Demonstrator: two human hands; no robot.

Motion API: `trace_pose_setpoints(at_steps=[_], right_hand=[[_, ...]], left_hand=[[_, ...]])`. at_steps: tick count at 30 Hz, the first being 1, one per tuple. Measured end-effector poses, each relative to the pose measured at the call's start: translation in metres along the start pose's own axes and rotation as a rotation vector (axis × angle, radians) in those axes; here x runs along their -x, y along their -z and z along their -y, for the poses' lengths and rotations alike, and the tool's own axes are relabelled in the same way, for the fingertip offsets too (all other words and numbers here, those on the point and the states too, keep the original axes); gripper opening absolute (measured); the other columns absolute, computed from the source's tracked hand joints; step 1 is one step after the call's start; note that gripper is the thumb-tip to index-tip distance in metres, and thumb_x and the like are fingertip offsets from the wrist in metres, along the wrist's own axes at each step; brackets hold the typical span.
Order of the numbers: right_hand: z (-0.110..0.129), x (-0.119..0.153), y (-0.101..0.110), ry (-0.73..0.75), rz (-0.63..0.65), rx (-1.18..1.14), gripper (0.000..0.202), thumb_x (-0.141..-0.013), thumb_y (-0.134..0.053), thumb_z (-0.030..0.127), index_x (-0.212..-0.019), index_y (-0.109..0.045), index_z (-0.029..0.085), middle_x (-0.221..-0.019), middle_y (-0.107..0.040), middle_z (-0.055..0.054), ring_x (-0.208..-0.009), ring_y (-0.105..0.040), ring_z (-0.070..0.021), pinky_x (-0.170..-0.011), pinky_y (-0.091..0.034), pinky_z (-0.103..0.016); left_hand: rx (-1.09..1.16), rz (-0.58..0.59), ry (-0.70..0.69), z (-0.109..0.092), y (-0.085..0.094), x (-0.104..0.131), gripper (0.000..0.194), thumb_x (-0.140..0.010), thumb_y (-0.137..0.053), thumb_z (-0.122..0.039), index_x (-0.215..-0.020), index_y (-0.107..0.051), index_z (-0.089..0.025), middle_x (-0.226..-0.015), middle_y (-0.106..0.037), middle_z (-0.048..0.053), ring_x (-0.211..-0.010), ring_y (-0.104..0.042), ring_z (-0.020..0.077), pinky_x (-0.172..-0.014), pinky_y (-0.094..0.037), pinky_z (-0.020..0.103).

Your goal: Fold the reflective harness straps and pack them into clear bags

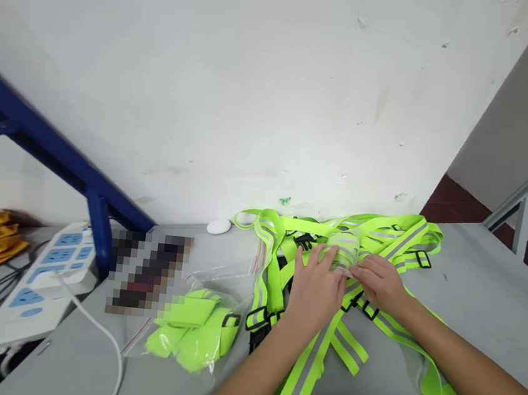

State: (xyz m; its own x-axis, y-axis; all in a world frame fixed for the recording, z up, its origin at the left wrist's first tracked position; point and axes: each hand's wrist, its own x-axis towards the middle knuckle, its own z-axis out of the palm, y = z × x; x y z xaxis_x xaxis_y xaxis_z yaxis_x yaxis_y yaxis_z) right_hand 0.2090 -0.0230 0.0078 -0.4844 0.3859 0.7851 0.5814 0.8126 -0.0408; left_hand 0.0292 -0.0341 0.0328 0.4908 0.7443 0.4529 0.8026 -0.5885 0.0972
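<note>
Packet (346, 245), clear film, green strap inside, right of centre in the frame. Left hand (316, 284): fingers on its left side, seemingly steadying; grip cannot be told. Right hand (380, 284): fingers pinching its lower right edge, presumably for control. Packet between both hands' fingertips, over loose straps (403, 243) on bench (480, 295).

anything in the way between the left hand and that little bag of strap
No, nothing visible: the left hand is touching the bag, and the right hand seems to pinch its edge. Only the bag's clear plastic appears to separate them from the strap inside. Loose straps lie around it, not between.
</note>
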Motion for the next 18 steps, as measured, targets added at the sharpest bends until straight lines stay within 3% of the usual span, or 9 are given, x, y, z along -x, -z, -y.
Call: trace_pose_setpoints(at_steps=[3, 7, 10, 13, 18], right_hand=[[-0.004, 0.002, 0.000, -0.034, 0.041, -0.003, 0.020, -0.088, -0.049, 0.005, -0.097, -0.057, 0.020, -0.074, -0.063, -0.005, -0.066, -0.052, -0.0171, -0.057, -0.044, -0.029], [-0.011, 0.005, 0.003, -0.116, 0.000, -0.028, 0.019, -0.088, -0.050, 0.005, -0.096, -0.056, 0.021, -0.075, -0.061, -0.004, -0.065, -0.051, -0.0163, -0.055, -0.044, -0.027], [-0.015, 0.008, 0.006, -0.211, -0.080, -0.043, 0.019, -0.088, -0.050, 0.006, -0.095, -0.055, 0.023, -0.075, -0.059, -0.003, -0.066, -0.054, -0.0161, -0.055, -0.044, -0.027], [-0.018, 0.011, 0.008, -0.397, -0.193, -0.088, 0.012, -0.091, -0.049, 0.012, -0.089, -0.054, 0.024, -0.075, -0.057, -0.001, -0.067, -0.055, -0.0166, -0.057, -0.044, -0.029], [-0.020, 0.013, 0.006, -0.710, -0.372, -0.283, 0.013, -0.095, -0.048, 0.025, -0.082, -0.048, 0.024, -0.069, -0.054, 0.001, -0.063, -0.053, -0.0169, -0.061, -0.043, -0.033]], left_hand=[[0.005, 0.000, 0.020, 0.002, -0.007, 0.000, 0.025, -0.089, -0.051, -0.030, -0.077, -0.072, -0.024, -0.133, -0.058, 0.008, -0.124, -0.049, 0.0372, -0.097, -0.035, 0.071], [-0.012, -0.031, 0.056, 0.007, -0.009, -0.001, 0.016, -0.084, -0.060, -0.034, -0.090, -0.072, -0.026, -0.138, -0.054, 0.013, -0.125, -0.047, 0.0428, -0.091, -0.037, 0.074], [0.001, -0.116, -0.035, 0.012, -0.006, -0.003, 0.018, -0.086, -0.060, -0.027, -0.101, -0.069, -0.028, -0.140, -0.052, 0.012, -0.124, -0.050, 0.0358, -0.097, -0.040, 0.064], [0.050, -0.232, -0.150, 0.018, -0.003, -0.005, 0.021, -0.089, -0.059, -0.026, -0.108, -0.066, -0.028, -0.134, -0.057, 0.009, -0.116, -0.057, 0.0258, -0.101, -0.042, 0.051], [0.073, -0.348, -0.158, 0.022, -0.010, -0.007, 0.020, -0.089, -0.059, -0.022, -0.109, -0.063, -0.025, -0.121, -0.064, 0.010, -0.104, -0.063, 0.0214, -0.098, -0.045, 0.044]])
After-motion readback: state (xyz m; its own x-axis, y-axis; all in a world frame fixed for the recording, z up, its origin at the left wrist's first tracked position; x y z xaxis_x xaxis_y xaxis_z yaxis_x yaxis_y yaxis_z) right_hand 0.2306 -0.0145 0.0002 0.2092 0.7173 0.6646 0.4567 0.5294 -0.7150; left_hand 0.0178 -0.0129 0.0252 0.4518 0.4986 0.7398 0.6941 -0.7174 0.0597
